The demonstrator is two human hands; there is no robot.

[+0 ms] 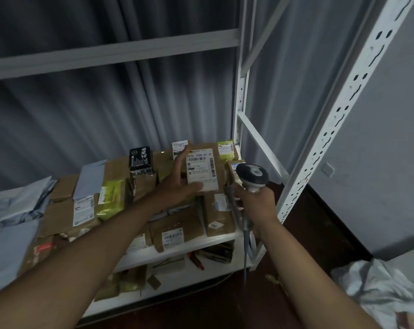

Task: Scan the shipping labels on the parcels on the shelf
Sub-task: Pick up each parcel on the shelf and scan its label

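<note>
brown cardboard parcel (pixel 202 169) stands upright at frame centre, label facing me, gripped by my left hand (pixel 177 184). my right hand (pixel 255 201) grips the scanner (pixel 252 176) just right of it, handle vertical, head aimed left.

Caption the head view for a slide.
Left hand tilts up a labelled parcel while right hand grips the barcode scanner.

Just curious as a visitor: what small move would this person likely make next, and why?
Probably swing the scanner in the right hand left onto the parcel that the left hand holds tilted up: its label faces the person, and the scanner head sits just beside it.
</note>
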